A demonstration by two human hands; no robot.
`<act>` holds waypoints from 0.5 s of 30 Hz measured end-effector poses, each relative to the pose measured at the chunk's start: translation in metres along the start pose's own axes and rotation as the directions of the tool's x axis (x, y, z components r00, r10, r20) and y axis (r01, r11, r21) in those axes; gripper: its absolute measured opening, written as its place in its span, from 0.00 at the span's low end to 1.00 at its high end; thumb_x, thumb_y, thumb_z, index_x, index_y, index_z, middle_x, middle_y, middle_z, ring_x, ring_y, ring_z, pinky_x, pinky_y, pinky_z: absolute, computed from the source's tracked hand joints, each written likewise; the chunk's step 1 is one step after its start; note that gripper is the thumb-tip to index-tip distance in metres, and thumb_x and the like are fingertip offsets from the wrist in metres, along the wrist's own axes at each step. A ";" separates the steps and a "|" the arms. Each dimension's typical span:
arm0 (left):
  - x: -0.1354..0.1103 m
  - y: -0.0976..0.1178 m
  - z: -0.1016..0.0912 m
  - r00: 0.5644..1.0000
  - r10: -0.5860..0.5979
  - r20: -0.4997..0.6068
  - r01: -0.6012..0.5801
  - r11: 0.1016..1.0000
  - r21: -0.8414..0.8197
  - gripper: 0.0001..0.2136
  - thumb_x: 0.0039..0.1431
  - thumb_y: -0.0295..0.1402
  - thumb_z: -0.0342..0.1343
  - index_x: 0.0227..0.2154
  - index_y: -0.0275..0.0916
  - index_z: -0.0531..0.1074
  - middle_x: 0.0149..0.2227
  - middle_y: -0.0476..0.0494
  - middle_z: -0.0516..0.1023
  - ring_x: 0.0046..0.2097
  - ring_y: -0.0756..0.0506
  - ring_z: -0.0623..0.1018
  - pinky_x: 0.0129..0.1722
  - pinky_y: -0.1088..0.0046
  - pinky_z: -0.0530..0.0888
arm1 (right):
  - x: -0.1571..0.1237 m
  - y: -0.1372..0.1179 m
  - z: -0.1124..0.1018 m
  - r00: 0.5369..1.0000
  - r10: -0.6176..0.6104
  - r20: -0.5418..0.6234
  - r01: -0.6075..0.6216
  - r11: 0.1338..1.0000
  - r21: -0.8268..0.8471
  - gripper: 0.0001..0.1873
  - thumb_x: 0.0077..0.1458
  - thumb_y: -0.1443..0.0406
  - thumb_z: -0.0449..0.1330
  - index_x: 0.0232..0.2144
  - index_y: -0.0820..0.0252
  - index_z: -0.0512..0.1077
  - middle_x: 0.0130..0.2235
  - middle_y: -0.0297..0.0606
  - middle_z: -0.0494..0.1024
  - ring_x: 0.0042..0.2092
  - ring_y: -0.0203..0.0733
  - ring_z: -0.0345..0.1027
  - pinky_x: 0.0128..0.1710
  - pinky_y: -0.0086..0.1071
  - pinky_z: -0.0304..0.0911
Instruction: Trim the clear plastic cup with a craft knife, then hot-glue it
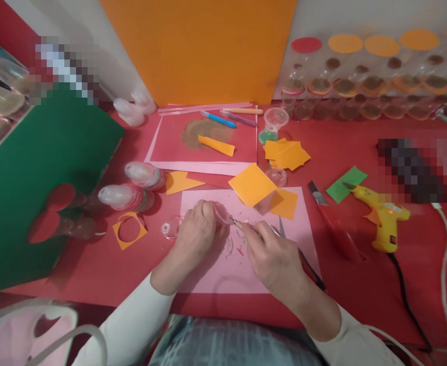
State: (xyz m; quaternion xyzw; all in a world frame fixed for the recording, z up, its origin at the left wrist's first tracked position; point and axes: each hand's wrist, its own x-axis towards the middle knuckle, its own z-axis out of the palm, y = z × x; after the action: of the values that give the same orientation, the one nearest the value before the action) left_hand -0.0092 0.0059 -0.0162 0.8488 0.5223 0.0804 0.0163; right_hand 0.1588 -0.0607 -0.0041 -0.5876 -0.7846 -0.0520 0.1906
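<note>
My left hand (196, 231) is closed around a small clear plastic cup (222, 212), held over a pink sheet (246, 274) on the red table. My right hand (271, 251) grips a thin metal-tipped tool (237, 222), its point touching the cup's rim. Small shavings (235, 245) lie on the pink sheet between my hands. A clear round lid (169, 227) rests just left of my left hand.
Orange paper squares (252, 184) and a stack of them (286, 154) lie beyond the sheet. A yellow glue gun (383, 216), a red-handled knife (330, 221) and a green scrap (346, 184) sit to the right. Stacked clear cups (126, 196) lie to the left, markers (218, 119) at the back.
</note>
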 end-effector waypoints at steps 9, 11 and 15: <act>-0.001 0.002 0.001 1.000 0.011 -0.015 -0.011 1.000 0.008 0.06 0.55 0.32 0.53 0.34 0.38 0.62 0.30 0.43 0.69 0.31 0.42 0.73 0.29 0.67 0.70 | 0.002 -0.002 -0.003 1.000 -0.026 0.010 0.026 0.998 -0.050 0.13 0.61 0.72 0.52 0.44 0.64 0.74 0.26 0.34 0.70 0.25 0.33 0.64 0.21 0.28 0.52; -0.002 0.002 0.001 0.999 0.030 -0.032 -0.030 0.999 0.010 0.06 0.56 0.32 0.52 0.34 0.38 0.62 0.30 0.43 0.69 0.31 0.42 0.73 0.29 0.67 0.70 | 0.002 -0.004 -0.003 1.000 -0.024 0.017 0.025 0.997 -0.068 0.13 0.61 0.72 0.52 0.44 0.64 0.74 0.26 0.34 0.70 0.24 0.33 0.63 0.20 0.28 0.52; -0.002 0.001 0.000 0.999 0.045 -0.023 -0.046 0.999 -0.019 0.05 0.56 0.31 0.52 0.35 0.38 0.62 0.31 0.43 0.69 0.31 0.41 0.73 0.29 0.66 0.70 | 0.001 -0.005 -0.003 0.998 -0.032 0.054 0.037 0.993 -0.110 0.15 0.60 0.73 0.51 0.46 0.64 0.73 0.27 0.34 0.70 0.25 0.33 0.63 0.22 0.29 0.52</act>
State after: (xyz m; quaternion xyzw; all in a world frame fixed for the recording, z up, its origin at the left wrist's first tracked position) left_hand -0.0091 0.0034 -0.0168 0.8593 0.5022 0.0952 0.0167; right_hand 0.1541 -0.0623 -0.0006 -0.5848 -0.7952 -0.0835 0.1363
